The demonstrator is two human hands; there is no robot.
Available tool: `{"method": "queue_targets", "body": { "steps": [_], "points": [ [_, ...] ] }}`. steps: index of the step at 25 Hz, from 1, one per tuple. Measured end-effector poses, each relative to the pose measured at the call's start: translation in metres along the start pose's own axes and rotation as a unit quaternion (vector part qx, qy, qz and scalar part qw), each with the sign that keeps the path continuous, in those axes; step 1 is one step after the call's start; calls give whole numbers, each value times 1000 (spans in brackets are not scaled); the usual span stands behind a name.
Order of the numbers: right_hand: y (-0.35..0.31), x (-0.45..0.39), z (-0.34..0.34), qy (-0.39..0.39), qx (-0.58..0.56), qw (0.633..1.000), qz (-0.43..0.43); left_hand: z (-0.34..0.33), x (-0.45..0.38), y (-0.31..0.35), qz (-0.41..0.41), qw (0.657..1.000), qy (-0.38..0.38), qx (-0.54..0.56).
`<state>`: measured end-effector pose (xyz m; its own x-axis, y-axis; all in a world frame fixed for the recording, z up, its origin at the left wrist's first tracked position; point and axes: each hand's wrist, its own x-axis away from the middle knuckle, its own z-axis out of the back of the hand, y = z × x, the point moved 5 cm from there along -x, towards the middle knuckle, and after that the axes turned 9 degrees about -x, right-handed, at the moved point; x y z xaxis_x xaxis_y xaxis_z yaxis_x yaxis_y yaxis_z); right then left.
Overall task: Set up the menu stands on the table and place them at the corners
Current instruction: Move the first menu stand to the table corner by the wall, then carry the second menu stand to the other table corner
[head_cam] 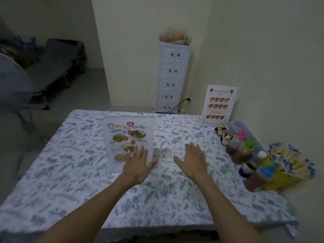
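A clear menu stand with a food menu sheet stands upright in the middle-left of the table, which is covered by a blue floral cloth. My left hand hovers spread in front of its lower right corner, holding nothing. My right hand is spread flat over the cloth to the right, empty too. A second menu stand stands upright at the far right corner against the wall.
Sauce bottles, two small painted jars and a holder of wrapped sticks crowd the right edge. A white drawer tower stands behind the table. A dark folding chair is at the left.
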<state>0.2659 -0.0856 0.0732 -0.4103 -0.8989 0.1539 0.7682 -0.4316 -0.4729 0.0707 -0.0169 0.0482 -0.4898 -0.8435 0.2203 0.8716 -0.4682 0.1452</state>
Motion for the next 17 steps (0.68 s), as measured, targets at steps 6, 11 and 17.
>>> {"method": "queue_targets", "body": {
  "steps": [6,11,17],
  "points": [
    [-44,-22,-64,-40,-60,995,71,-26,13,-77,119,990,22,74],
    [-69,-63,-89,-41,-204,977,48,-25,-6,-123,227,945,81,223],
    [-77,-97,-112,-50,-361,931,5,-23,-44,-154,262,874,110,395]
  ]
}}
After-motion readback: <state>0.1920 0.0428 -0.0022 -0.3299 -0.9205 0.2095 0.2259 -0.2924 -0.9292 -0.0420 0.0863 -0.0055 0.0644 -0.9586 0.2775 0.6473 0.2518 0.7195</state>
